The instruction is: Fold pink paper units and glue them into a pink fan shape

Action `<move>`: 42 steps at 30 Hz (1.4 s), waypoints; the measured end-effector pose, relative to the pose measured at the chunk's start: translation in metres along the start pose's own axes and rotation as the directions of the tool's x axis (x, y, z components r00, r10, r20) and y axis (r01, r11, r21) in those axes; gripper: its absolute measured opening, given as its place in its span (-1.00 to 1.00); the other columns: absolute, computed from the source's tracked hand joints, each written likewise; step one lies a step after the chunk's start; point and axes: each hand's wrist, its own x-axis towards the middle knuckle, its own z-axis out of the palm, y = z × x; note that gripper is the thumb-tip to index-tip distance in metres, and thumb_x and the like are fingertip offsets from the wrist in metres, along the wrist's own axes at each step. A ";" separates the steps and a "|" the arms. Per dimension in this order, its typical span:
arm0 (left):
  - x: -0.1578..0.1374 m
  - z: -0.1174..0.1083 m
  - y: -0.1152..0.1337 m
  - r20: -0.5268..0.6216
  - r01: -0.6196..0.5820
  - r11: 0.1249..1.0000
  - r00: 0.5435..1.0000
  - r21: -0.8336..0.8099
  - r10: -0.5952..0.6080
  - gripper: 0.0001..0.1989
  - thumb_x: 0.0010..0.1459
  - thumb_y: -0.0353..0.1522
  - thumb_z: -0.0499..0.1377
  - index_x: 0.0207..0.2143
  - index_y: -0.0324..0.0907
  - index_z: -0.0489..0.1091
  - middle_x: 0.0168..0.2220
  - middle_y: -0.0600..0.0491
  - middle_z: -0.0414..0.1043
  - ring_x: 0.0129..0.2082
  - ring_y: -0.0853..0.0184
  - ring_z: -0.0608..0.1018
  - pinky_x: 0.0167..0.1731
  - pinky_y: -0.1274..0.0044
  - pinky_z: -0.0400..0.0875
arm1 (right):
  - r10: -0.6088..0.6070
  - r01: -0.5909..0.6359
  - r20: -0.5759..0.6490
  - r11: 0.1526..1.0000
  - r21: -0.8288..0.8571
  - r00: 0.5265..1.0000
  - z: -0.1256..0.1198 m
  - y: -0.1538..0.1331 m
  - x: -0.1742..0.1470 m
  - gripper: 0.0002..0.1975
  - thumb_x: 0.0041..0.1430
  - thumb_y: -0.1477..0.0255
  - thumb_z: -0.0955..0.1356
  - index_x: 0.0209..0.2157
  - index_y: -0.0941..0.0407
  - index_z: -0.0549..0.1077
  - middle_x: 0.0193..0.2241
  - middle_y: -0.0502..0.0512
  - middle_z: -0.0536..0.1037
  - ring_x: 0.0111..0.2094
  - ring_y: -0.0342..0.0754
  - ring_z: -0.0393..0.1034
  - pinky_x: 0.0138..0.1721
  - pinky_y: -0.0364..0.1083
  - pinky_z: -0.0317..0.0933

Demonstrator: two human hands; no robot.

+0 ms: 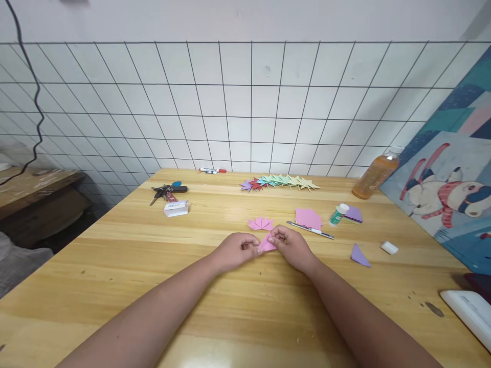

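A small folded piece of pink paper (267,243) is held between both hands, low over the wooden table. Its left corner is pinched by the thumb and fingers of my left hand (238,250). My right hand (291,247) grips the right side, thumb on top, hiding part of the paper. Just beyond the hands lies a pink fan-shaped paper fold (261,223) with pointed tips. Flat sheets of pink paper (308,218) rest to the right of it, with a thin pen-like tool (310,230) along their near edge.
Folded colored paper stars (282,182) form a row at the back. A glue bottle (338,214), purple paper triangle (359,255), eraser (389,248) and drink bottle (376,174) stand or lie right. Keys (168,191), a small white box (176,208) and a marker (213,170) are left and back.
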 end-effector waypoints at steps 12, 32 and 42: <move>0.005 0.004 -0.011 -0.088 -0.025 1.000 0.996 0.004 0.025 -0.61 -0.04 -0.13 0.12 -0.68 -0.24 0.16 -0.67 0.21 -0.10 -0.64 0.52 0.02 -0.64 0.62 -0.13 | -0.024 0.011 0.106 0.993 0.117 0.994 0.009 -0.004 -0.003 -0.81 -0.06 0.34 0.36 -0.37 0.12 0.36 -0.52 -0.06 0.39 -0.52 -0.21 0.23 -0.47 -0.21 0.13; 0.006 0.006 -0.014 -0.133 -0.037 0.993 0.991 -0.109 0.023 -0.73 -0.01 -0.24 0.14 -0.33 -0.27 0.42 -0.46 0.03 0.41 -0.48 0.40 0.39 -0.47 0.61 0.23 | 0.077 -0.088 0.062 0.978 0.192 0.995 0.009 -0.003 -0.001 -0.85 -0.07 0.34 0.33 -0.47 0.13 0.31 -0.62 -0.08 0.36 -0.62 -0.23 0.22 -0.63 -0.25 0.10; 0.007 0.006 -0.018 -0.087 -0.012 0.999 0.996 -0.043 0.008 -0.71 0.04 -0.20 0.07 -0.43 -0.26 0.41 -0.53 0.08 0.37 -0.52 0.43 0.36 -0.50 0.62 0.19 | -0.068 0.066 -0.053 0.997 -0.031 0.996 0.015 -0.005 -0.003 -0.94 -0.02 0.46 0.27 -0.46 0.10 0.38 -0.55 -0.03 0.44 -0.51 -0.17 0.32 -0.48 -0.20 0.20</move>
